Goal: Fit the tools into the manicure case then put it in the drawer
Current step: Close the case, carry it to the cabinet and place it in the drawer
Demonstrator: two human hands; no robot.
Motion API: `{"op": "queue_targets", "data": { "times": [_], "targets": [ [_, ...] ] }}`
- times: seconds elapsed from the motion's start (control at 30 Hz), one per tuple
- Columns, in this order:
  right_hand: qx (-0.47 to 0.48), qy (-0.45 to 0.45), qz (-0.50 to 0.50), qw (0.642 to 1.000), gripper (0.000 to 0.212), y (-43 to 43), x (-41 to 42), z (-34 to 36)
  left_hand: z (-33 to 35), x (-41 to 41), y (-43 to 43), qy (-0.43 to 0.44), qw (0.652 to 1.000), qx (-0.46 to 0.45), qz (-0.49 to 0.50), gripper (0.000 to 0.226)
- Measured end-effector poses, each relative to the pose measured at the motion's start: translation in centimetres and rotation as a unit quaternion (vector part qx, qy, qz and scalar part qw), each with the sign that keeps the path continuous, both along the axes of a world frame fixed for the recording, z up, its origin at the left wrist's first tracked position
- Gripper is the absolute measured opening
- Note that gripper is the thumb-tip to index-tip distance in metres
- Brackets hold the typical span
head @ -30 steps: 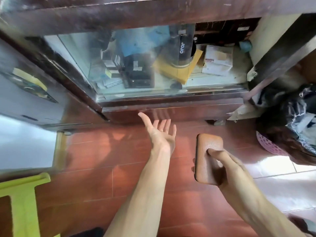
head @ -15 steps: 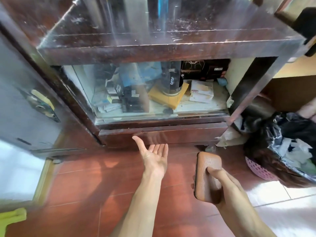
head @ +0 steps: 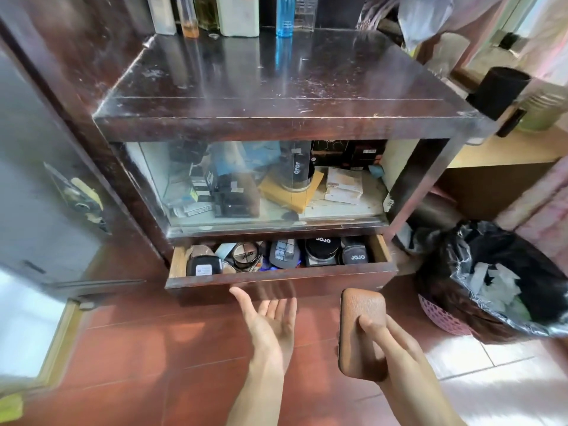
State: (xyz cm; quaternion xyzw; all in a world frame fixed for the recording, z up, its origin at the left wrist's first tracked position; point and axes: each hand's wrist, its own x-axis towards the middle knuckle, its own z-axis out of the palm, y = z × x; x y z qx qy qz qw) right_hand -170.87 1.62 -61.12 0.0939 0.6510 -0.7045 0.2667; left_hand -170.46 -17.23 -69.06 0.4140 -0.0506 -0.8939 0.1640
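Observation:
My right hand [head: 390, 342] grips the closed brown manicure case [head: 359, 305], held upright in front of the cabinet, right of the drawer's middle. The dark wooden drawer [head: 276, 276] at the bottom of the cabinet is pulled partway out and holds several cosmetic compacts and black pouches. My left hand [head: 270, 321] is palm up with fingers spread, just below the drawer's front edge, fingertips blurred against it. No manicure tools are visible outside the case.
A dark wooden cabinet [head: 276, 124] has a glass-fronted shelf full of boxes, with bottles on top at the back. A pink basket with a black rubbish bag [head: 504, 290] stands at the right. Red floor tiles lie below.
The drawer, shut in the earlier frames, now stands pulled partway out with its contents showing. My left hand stays palm up beneath its front. The view has tilted up and back.

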Motion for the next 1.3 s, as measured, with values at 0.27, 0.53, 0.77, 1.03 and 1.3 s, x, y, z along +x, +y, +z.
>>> {"op": "queue_targets", "data": {
  "times": [0.27, 0.53, 0.77, 1.03, 1.3],
  "targets": [
    [0.042, 0.105, 0.060, 0.992, 0.029, -0.8, -0.2, 0.5, -0.1, 1.7, 1.1, -0.027, 1.000, 0.015, 0.004, 0.139],
    [0.131, 0.244, 0.176, 0.945, 0.016, -5.1, -6.4, 3.4, -0.7, 3.6, 1.9, -0.028, 0.999, 0.034, 0.008, 0.125],
    [0.323, 0.346, 0.409, 0.780, 0.028, -11.4, -12.2, 1.0, -0.6, 4.6, 1.4, -0.047, 0.998, 0.014, -0.027, 0.120],
    [0.401, 0.282, 0.519, 0.700, 0.025, -14.8, -12.0, -0.1, 0.1, 5.3, 1.1, -0.069, 0.997, -0.017, -0.035, 0.113],
    [0.445, 0.344, 0.440, 0.700, 0.023, -14.3, -10.6, -1.1, 0.7, 5.2, 1.1, -0.066, 0.997, -0.017, -0.039, 0.110]
  ]
}}
